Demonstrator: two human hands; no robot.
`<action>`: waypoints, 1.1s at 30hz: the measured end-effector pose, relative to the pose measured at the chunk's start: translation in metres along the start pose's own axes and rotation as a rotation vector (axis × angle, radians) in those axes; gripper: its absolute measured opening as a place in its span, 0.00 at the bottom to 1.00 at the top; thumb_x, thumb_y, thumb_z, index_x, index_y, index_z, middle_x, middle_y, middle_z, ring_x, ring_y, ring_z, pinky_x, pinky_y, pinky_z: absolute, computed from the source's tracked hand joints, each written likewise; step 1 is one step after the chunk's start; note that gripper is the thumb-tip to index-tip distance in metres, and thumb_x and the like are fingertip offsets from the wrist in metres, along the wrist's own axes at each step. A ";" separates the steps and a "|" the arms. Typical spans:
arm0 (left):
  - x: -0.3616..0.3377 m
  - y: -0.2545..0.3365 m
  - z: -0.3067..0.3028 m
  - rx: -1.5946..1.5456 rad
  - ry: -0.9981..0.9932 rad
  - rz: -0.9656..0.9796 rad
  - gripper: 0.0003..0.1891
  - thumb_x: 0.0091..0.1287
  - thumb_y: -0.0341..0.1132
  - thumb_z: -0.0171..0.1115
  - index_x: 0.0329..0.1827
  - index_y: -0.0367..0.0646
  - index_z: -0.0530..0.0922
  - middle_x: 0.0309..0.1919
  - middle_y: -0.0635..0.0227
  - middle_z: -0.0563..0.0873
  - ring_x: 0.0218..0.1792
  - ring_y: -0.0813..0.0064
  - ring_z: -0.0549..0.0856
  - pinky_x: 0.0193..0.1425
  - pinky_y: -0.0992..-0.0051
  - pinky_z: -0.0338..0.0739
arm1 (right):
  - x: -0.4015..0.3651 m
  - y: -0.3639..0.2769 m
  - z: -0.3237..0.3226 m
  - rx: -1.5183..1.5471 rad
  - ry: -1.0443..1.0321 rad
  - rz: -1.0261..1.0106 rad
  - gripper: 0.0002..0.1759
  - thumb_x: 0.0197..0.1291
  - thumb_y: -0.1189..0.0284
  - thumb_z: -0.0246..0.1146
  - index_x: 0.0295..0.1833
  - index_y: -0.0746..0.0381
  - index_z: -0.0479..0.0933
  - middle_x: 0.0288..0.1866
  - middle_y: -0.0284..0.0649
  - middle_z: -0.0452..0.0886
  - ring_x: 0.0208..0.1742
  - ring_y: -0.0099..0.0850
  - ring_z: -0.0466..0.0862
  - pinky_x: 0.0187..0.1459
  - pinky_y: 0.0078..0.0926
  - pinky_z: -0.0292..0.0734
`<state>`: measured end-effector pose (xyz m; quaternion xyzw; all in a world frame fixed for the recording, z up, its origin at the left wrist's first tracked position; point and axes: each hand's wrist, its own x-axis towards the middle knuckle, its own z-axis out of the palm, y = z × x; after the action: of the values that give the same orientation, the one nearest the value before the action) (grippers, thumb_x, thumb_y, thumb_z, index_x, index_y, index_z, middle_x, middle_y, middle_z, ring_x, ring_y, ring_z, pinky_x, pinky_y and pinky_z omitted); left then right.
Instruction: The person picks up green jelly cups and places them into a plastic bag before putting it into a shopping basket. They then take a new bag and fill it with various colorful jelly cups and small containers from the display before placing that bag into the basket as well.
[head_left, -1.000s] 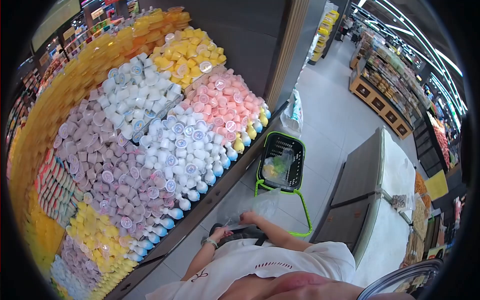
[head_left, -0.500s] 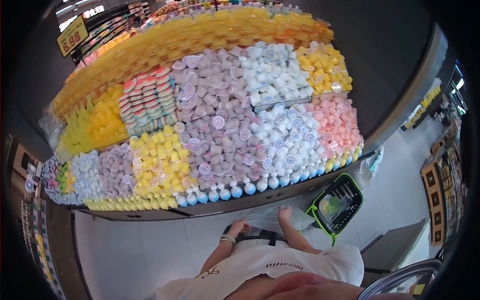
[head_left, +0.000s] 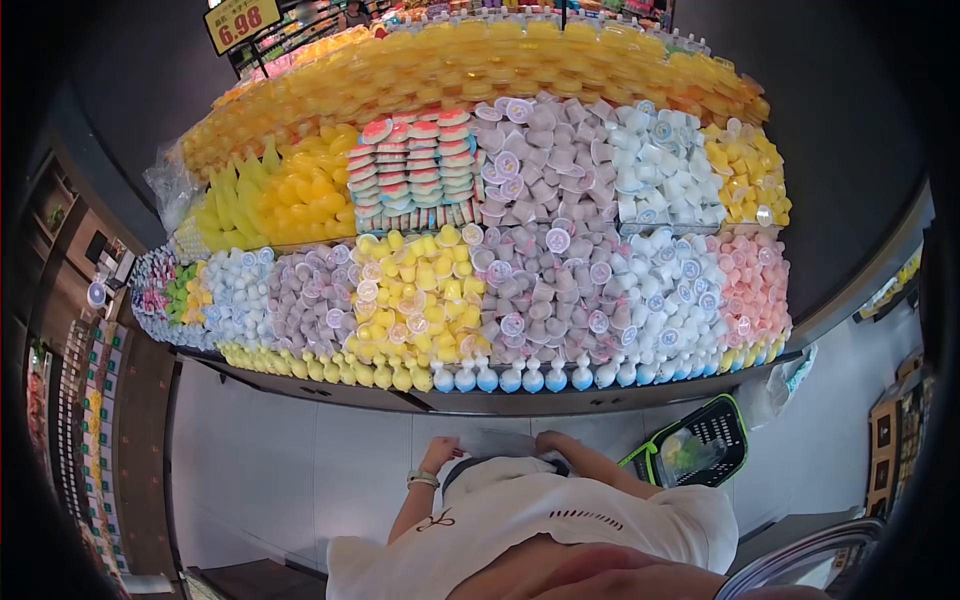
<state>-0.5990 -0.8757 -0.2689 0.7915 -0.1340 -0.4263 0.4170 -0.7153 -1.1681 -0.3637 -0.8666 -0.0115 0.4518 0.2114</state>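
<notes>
Low in front of my body, a thin clear plastic bag [head_left: 497, 443] stretches between my two hands. My left hand [head_left: 441, 453], with a light band on its wrist, has its fingers pinched on the bag's left end. At the other end, my right hand [head_left: 552, 443] is closed on the plastic, its fingertips partly hidden. Beyond both hands stands the candy and jelly-cup display, with blue-and-white bottle-shaped packs [head_left: 533, 376] and yellow ones [head_left: 343, 371] along its front edge.
A black shopping basket [head_left: 738, 412] with green trim sits on the floor to the right, holding a clear pack with green and yellow contents. Purple [head_left: 545, 290], white [head_left: 668, 300] and pink cups [head_left: 752, 285] fill the bins. A 6.98 price sign [head_left: 241, 22] rises at the back left.
My view has turned left, so the display now sits further right in it. My hands keep hold of the bag, with the right hand lower and the bag less visible.
</notes>
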 end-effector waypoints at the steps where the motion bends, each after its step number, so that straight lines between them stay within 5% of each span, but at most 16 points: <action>1: 0.017 -0.030 0.002 0.416 -0.169 0.194 0.18 0.63 0.43 0.55 0.36 0.32 0.79 0.31 0.54 0.86 0.32 0.62 0.86 0.41 0.69 0.78 | 0.001 0.003 0.004 -0.027 -0.007 -0.009 0.23 0.54 0.57 0.57 0.44 0.65 0.81 0.51 0.51 0.80 0.52 0.47 0.80 0.54 0.42 0.73; 3: 0.030 -0.039 0.026 0.505 -0.099 0.124 0.25 0.65 0.51 0.52 0.39 0.31 0.79 0.38 0.47 0.83 0.39 0.53 0.84 0.49 0.63 0.76 | 0.001 0.010 0.006 -0.001 0.132 0.027 0.22 0.52 0.58 0.57 0.42 0.65 0.81 0.50 0.51 0.80 0.51 0.47 0.80 0.53 0.42 0.74; 9: 0.009 0.102 0.028 0.673 -0.472 0.268 0.26 0.67 0.51 0.45 0.40 0.33 0.80 0.36 0.42 0.82 0.39 0.46 0.81 0.47 0.57 0.74 | -0.036 0.044 0.000 0.629 0.590 0.335 0.19 0.48 0.61 0.58 0.38 0.65 0.82 0.48 0.54 0.80 0.48 0.48 0.81 0.52 0.41 0.75; 12: 0.005 0.149 0.033 0.820 -0.479 0.095 0.22 0.65 0.48 0.50 0.35 0.34 0.81 0.34 0.43 0.82 0.37 0.46 0.81 0.43 0.56 0.75 | -0.025 0.099 0.026 0.367 0.635 0.448 0.20 0.50 0.60 0.55 0.37 0.64 0.81 0.42 0.52 0.82 0.46 0.48 0.82 0.50 0.42 0.76; 15: 0.007 0.159 0.034 0.879 -0.318 0.348 0.20 0.59 0.46 0.59 0.34 0.32 0.81 0.33 0.43 0.82 0.38 0.48 0.82 0.45 0.56 0.75 | -0.031 0.156 0.052 0.342 0.607 0.554 0.21 0.51 0.61 0.53 0.40 0.66 0.81 0.45 0.54 0.81 0.46 0.48 0.82 0.50 0.41 0.76; 18: 0.019 0.169 0.042 0.910 -0.256 0.319 0.13 0.54 0.38 0.64 0.34 0.36 0.81 0.33 0.46 0.83 0.38 0.51 0.83 0.44 0.60 0.77 | -0.049 0.191 0.055 0.433 0.563 0.591 0.21 0.52 0.63 0.52 0.43 0.67 0.80 0.46 0.55 0.80 0.47 0.47 0.82 0.50 0.41 0.77; 22: 0.042 0.177 0.049 0.609 -0.328 0.258 0.11 0.54 0.35 0.63 0.34 0.36 0.80 0.32 0.52 0.84 0.34 0.57 0.84 0.39 0.64 0.77 | -0.071 0.216 0.063 0.313 0.474 0.569 0.17 0.54 0.67 0.51 0.39 0.65 0.81 0.44 0.51 0.82 0.43 0.46 0.83 0.44 0.40 0.79; 25: 0.036 0.226 0.070 0.483 -0.413 0.328 0.10 0.55 0.36 0.63 0.33 0.36 0.80 0.32 0.52 0.84 0.34 0.55 0.83 0.38 0.63 0.77 | 0.027 0.309 0.170 0.500 0.841 0.594 0.16 0.52 0.66 0.54 0.32 0.66 0.81 0.40 0.52 0.82 0.44 0.49 0.82 0.46 0.42 0.79; 29: 0.057 0.219 0.113 0.802 -0.371 0.551 0.08 0.57 0.33 0.58 0.35 0.40 0.78 0.34 0.55 0.82 0.38 0.53 0.81 0.41 0.61 0.76 | -0.024 0.308 0.134 0.162 0.530 0.541 0.11 0.52 0.70 0.56 0.34 0.64 0.81 0.40 0.49 0.83 0.43 0.45 0.83 0.44 0.39 0.80; 33: 0.048 0.229 0.115 0.718 -0.285 0.629 0.05 0.59 0.32 0.55 0.34 0.41 0.76 0.33 0.60 0.80 0.43 0.58 0.80 0.44 0.64 0.76 | -0.069 0.295 0.096 -0.014 0.438 0.483 0.08 0.52 0.74 0.58 0.35 0.62 0.82 0.40 0.46 0.83 0.42 0.41 0.85 0.41 0.36 0.82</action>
<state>-0.6281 -1.1063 -0.1519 0.7402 -0.5603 -0.3107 0.2043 -0.8821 -1.4171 -0.4694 -0.9223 0.2369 0.2918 0.0899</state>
